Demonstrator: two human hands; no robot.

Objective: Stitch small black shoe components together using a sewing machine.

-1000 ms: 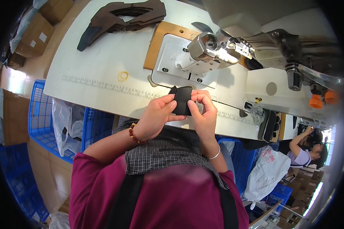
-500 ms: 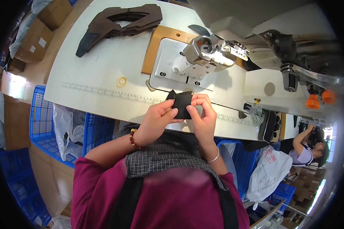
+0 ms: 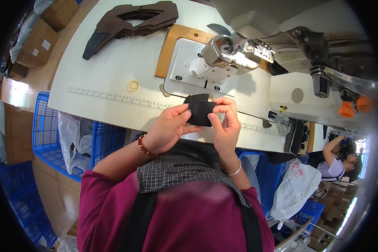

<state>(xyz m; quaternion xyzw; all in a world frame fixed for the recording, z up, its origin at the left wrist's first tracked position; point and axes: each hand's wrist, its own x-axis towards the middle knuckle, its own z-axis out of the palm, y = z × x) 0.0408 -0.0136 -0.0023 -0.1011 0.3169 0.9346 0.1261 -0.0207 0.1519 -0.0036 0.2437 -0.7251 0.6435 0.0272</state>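
Both hands grip a small black fabric piece (image 3: pixel 200 112) between them, just above the near edge of the white table. My left hand (image 3: pixel 168 124) pinches its left side with thumb and fingers. At its right side, my right hand (image 3: pixel 225 122) is closed on the upper corner. Another dark flap of the piece shows behind the front panel. Just beyond the hands stands a sewing machine (image 3: pixel 222 54) with a metal head over a white plate.
A stack of brown cut pieces (image 3: pixel 134 21) lies at the table's far left. A yellow rubber band (image 3: pixel 132 86) rests near a printed ruler strip (image 3: pixel 113 97). Blue crates (image 3: pixel 40 130) stand left, a white sack (image 3: pixel 296 189) right. Another person (image 3: pixel 334 161) works at far right.
Between my fingers the black fabric piece has turned and spread, so its front panel looks wider. My right hand has shifted slightly right.
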